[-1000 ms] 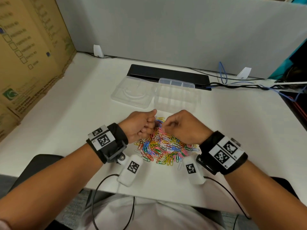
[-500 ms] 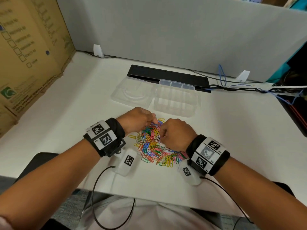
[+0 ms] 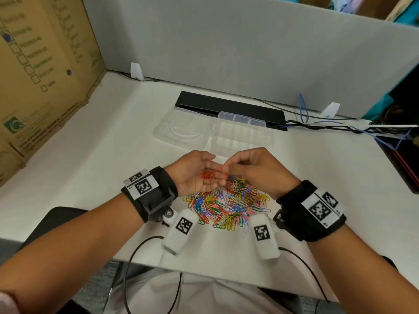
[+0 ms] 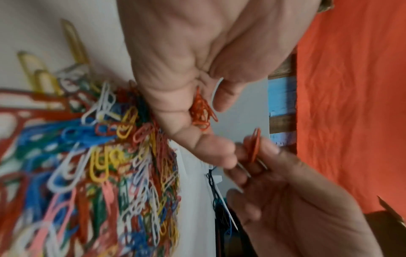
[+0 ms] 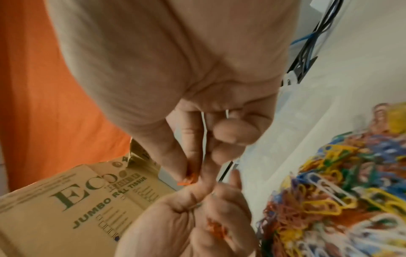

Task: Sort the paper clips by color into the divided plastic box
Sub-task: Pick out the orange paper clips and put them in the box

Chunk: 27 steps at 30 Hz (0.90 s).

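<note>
A heap of mixed-colour paper clips lies on the white desk in front of me. My left hand is turned palm up just over the heap's far left edge, and several red paper clips lie in its cupped palm. My right hand pinches one more red clip between thumb and forefinger, right at the left hand's fingertips. The clear divided plastic box stands open beyond the hands, its compartments looking bare.
The box's clear lid lies flat to its left. A black bar and cables run along the back by the grey partition. A cardboard carton walls the left side. The desk's front edge is close to my body.
Both hands rose off the heap. The left hand, fisted before, has turned palm up and uncurled, showing red clips. The right hand has lifted a red clip to it.
</note>
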Each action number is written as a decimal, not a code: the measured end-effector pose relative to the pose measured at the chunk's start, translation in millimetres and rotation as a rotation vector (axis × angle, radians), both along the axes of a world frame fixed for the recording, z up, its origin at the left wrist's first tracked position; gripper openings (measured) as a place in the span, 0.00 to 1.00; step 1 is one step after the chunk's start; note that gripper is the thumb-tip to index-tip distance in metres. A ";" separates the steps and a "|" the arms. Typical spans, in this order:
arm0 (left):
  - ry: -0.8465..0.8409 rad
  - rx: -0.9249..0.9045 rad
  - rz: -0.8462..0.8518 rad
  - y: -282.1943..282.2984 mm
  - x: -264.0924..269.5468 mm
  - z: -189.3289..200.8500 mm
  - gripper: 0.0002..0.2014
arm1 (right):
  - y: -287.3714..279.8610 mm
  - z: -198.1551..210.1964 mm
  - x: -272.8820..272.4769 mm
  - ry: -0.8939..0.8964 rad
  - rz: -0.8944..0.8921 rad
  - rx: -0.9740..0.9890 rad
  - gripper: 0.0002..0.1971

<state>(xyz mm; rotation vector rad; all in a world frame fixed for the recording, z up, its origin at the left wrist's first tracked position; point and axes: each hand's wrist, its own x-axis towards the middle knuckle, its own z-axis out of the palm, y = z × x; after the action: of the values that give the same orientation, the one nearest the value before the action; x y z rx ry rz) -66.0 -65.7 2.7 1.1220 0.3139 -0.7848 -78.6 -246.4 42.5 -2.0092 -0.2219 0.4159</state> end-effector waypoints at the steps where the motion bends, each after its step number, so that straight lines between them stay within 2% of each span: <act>1: 0.027 -0.021 -0.003 -0.6 -1.2 -0.9 0.20 | 2.6 0.1 2.8 -0.053 -0.006 -0.024 0.05; 4: 0.061 -0.074 0.017 2.7 -0.7 0.8 0.18 | 6.7 -5.1 15.9 -0.208 -0.060 -0.104 0.06; 8: 0.010 -0.084 0.160 20.1 12.8 6.3 0.16 | 9.9 -18.0 31.1 -0.252 -0.060 -0.169 0.09; 11: -0.044 -0.044 0.211 29.0 18.2 6.9 0.14 | 18.7 -27.5 33.5 -0.202 0.057 -0.342 0.07; 14: -0.065 0.010 0.178 32.8 16.4 5.2 0.11 | 19.5 -33.1 33.1 -0.031 0.211 -0.555 0.06; 16: -0.083 0.059 0.143 34.5 15.5 5.3 0.10 | 18.1 -31.0 36.8 -0.056 0.197 -0.613 0.07; 20: -0.162 0.233 0.087 29.7 17.2 5.9 0.15 | 34.3 -25.0 42.7 -0.190 0.159 -0.506 0.09; 22: -0.210 0.340 0.069 25.7 18.1 6.0 0.18 | 45.0 -30.7 42.6 -0.188 0.203 -0.571 0.06; 25: -0.344 0.620 -0.015 24.8 20.2 2.5 0.21 | 47.0 -39.7 41.9 -0.195 0.231 -0.683 0.04; 27: -0.449 0.815 -0.097 28.5 22.2 -1.7 0.17 | 39.7 -40.1 42.4 -0.184 0.222 -0.677 0.06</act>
<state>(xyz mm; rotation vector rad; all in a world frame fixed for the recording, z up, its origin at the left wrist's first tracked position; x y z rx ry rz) -43.8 -37.2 1.0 2.0500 0.1974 -0.4596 -36.1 -206.7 2.4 -2.7056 -0.4693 0.4888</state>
